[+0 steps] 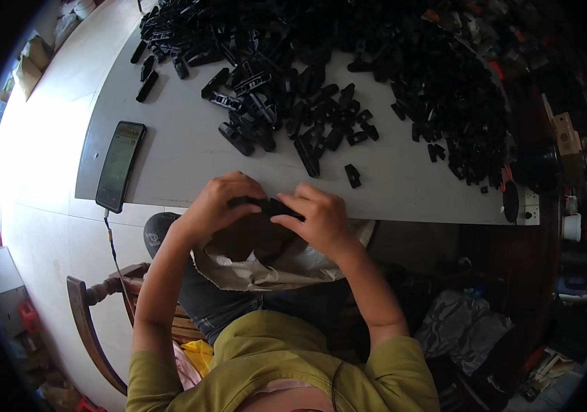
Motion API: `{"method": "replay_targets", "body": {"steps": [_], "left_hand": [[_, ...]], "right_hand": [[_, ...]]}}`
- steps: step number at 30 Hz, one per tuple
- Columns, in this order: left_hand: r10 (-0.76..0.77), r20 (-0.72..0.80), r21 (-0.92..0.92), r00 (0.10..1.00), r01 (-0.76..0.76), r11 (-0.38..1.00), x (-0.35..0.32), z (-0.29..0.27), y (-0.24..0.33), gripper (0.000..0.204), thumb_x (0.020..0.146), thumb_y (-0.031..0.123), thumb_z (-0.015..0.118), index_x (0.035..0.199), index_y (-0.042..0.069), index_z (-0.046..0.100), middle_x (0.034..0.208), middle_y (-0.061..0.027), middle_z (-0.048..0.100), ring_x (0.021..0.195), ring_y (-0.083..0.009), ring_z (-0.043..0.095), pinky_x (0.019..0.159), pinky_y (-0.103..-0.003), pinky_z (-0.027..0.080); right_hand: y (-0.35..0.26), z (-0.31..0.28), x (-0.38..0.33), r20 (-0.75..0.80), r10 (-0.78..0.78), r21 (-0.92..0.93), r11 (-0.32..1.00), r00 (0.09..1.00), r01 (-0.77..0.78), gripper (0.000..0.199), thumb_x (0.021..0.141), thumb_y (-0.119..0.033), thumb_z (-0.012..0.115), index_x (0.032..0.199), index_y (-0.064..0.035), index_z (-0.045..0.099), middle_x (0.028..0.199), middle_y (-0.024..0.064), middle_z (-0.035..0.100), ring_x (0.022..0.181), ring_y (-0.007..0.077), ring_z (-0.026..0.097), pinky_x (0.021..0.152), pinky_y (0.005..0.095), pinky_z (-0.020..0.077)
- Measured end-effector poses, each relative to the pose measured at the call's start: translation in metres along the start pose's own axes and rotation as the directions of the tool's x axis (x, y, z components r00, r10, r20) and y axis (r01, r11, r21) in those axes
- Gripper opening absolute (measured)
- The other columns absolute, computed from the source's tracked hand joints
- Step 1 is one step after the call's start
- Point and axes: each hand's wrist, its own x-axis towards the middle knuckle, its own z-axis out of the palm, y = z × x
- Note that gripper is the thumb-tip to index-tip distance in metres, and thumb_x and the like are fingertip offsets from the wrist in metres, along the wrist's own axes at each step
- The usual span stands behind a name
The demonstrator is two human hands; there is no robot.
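- The left hand [228, 198] is closed, thumb and fingers pinching one end of a dark plastic part [271, 205].
- The right hand [317, 211] pinches the other end; whether this is one piece or two pressed together, I cannot tell.
- The part sits between the two hands, at the near edge of the grey table [183, 147].
- Just below the grip, an open pale bag [276, 275] lies over the lap.
- Beyond the grip and to its right, a small black piece [352, 176] lies alone.
- Farther beyond spreads a large black heap [321, 41].
- Left of the grip lies a phone [120, 166].
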Motion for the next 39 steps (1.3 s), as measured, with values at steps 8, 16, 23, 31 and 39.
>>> {"method": "replay_targets", "body": {"steps": [8, 16, 23, 31, 39], "left_hand": [[0.062, -0.431, 0.536, 0.9, 0.2, 0.82, 0.021, -0.032, -0.022, 0.034, 0.075, 0.004, 0.068, 0.109, 0.008, 0.062, 0.113, -0.0109, 0.057, 0.107, -0.0323, 0.052, 0.091, -0.04, 0.044], [-0.033, -0.153, 0.154, 0.988, 0.057, 0.986, 0.003, 0.0, -0.004, 0.025, 0.07, 0.001, 0.073, 0.092, 0.001, 0.06, 0.091, -0.0128, 0.058, 0.084, -0.0303, 0.058, 0.075, -0.036, 0.047], [-0.034, -0.103, 0.094, 0.994, 0.044, 0.995, 0.006, 0.004, -0.003, 0.026, 0.068, -0.001, 0.074, 0.091, 0.0, 0.063, 0.091, -0.0124, 0.06, 0.084, -0.0294, 0.06, 0.075, -0.034, 0.048], [0.03, -0.014, -0.037, 0.999, -0.031, 0.999, 0.011, 0.003, -0.015, 0.021, 0.065, -0.001, 0.076, 0.082, -0.002, 0.064, 0.091, -0.0121, 0.065, 0.087, -0.0292, 0.062, 0.078, -0.035, 0.05], [0.037, -0.008, -0.039, 0.999, -0.037, 0.999, 0.014, 0.01, -0.01, 0.022, 0.065, 0.001, 0.077, 0.084, -0.002, 0.066, 0.092, -0.0126, 0.065, 0.088, -0.0294, 0.062, 0.079, -0.036, 0.05]], "right_hand": [[0.042, -0.035, -0.003, -0.239, 0.33, -0.369, 0.84, 0.913, -0.399, 0.031, 0.079, -0.018, 0.075, 0.102, -0.003, 0.062, 0.086, 0.0087, 0.06, 0.075, 0.0244, 0.062, 0.066, 0.0349, 0.0516], [-0.002, 0.015, 0.014, -0.222, 0.097, 0.375, 0.927, 0.97, -0.007, 0.027, 0.075, -0.002, 0.073, 0.101, -0.0025, 0.065, 0.094, 0.0073, 0.064, 0.084, 0.0208, 0.063, 0.076, 0.0307, 0.0506], [0.01, 0.005, 0.001, -0.132, 0.067, 0.117, 0.992, 0.989, -0.052, 0.025, 0.07, -0.004, 0.077, 0.093, -0.0002, 0.066, 0.09, 0.0106, 0.062, 0.077, 0.0281, 0.062, 0.069, 0.035, 0.0502], [0.02, -0.017, 0.015, 0.074, 0.033, 0.162, 0.986, 0.997, -0.045, 0.024, 0.068, -0.003, 0.079, 0.088, 0.0022, 0.067, 0.08, 0.0101, 0.062, 0.07, 0.026, 0.063, 0.063, 0.0326, 0.0498], [0.018, -0.006, 0.018, 0.108, -0.148, 0.144, 0.981, 0.983, 0.132, 0.023, 0.071, -0.009, 0.078, 0.089, 0.0016, 0.068, 0.08, 0.0104, 0.063, 0.069, 0.026, 0.062, 0.064, 0.0349, 0.0499]]}}
